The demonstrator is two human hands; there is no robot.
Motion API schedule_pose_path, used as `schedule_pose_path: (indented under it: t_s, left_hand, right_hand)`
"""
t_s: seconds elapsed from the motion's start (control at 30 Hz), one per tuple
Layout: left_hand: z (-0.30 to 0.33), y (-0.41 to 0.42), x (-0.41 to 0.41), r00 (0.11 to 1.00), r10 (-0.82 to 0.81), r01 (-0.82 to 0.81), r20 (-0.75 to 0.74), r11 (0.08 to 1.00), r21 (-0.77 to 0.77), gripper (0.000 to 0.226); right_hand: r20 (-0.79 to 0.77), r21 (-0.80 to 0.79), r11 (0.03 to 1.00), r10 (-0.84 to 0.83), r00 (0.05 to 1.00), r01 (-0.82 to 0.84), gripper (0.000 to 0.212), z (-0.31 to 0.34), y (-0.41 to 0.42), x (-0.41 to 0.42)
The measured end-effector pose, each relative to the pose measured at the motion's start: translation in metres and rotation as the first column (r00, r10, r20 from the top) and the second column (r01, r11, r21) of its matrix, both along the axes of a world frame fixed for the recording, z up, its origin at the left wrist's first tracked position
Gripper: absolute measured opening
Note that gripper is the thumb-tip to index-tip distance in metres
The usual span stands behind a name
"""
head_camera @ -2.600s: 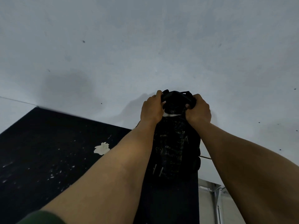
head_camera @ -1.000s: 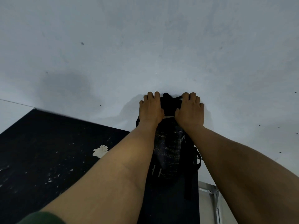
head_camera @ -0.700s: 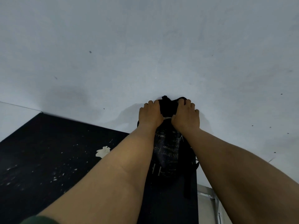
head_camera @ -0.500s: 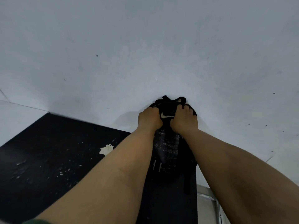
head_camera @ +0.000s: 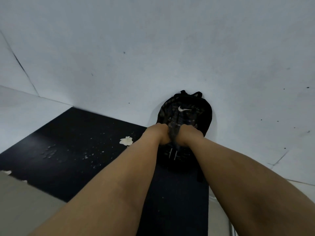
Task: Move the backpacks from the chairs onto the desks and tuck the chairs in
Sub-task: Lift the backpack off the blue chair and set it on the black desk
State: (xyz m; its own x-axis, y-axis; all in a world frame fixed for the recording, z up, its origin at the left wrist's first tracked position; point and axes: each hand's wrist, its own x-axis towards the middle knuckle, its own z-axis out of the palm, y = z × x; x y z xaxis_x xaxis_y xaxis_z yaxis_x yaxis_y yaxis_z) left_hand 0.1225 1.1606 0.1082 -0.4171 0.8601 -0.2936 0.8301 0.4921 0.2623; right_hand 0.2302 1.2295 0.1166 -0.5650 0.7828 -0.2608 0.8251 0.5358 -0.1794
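Observation:
A black backpack (head_camera: 185,113) with a white logo stands upright on the black desk (head_camera: 76,150), its back leaning on the pale wall. My left hand (head_camera: 157,133) and my right hand (head_camera: 188,134) are side by side at its front middle, fingers curled into the fabric. One strap hangs over the desk's right edge. No chair is in view.
The desk top carries white paint flecks and a pale chipped patch (head_camera: 126,140). The pale wall (head_camera: 153,57) rises directly behind the desk. A beige floor strip shows at lower left, and a metal frame at the lower right corner.
My hands have slid from the backpack's top handle down its front to the middle. The logo and the top are now uncovered. The view has tilted and shifted left.

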Motion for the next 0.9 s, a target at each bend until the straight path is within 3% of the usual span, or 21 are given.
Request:
schedule_pose_path:
  t_s: [0.2, 0.37, 0.5, 0.9]
  left_hand:
    - [-0.012, -0.081, -0.004, 0.999, 0.013, -0.012, 0.03, 0.999, -0.035, 0.023]
    - [-0.032, -0.164, -0.009, 0.999, 0.035, -0.033, 0.021, 0.996, -0.079, 0.024]
    - [-0.045, -0.221, -0.01, 0.996, 0.08, -0.077, 0.03, 0.994, -0.08, 0.025]
    - [-0.088, -0.338, -0.001, 0.984, 0.137, -0.112, 0.112, 0.973, -0.2, 0.026]
  right_hand:
    - [0.032, -0.074, 0.997, 0.006, 0.999, -0.004, 0.02, -0.019, -0.081, 0.001]
    - [0.102, -0.145, 0.989, 0.037, 0.994, -0.022, 0.042, -0.038, -0.161, 0.0]
    - [0.108, -0.149, 0.987, 0.071, 0.992, -0.055, 0.035, -0.054, -0.214, -0.001]
    - [0.17, -0.235, 0.97, 0.1, 0.98, -0.058, 0.042, -0.089, -0.327, 0.008]
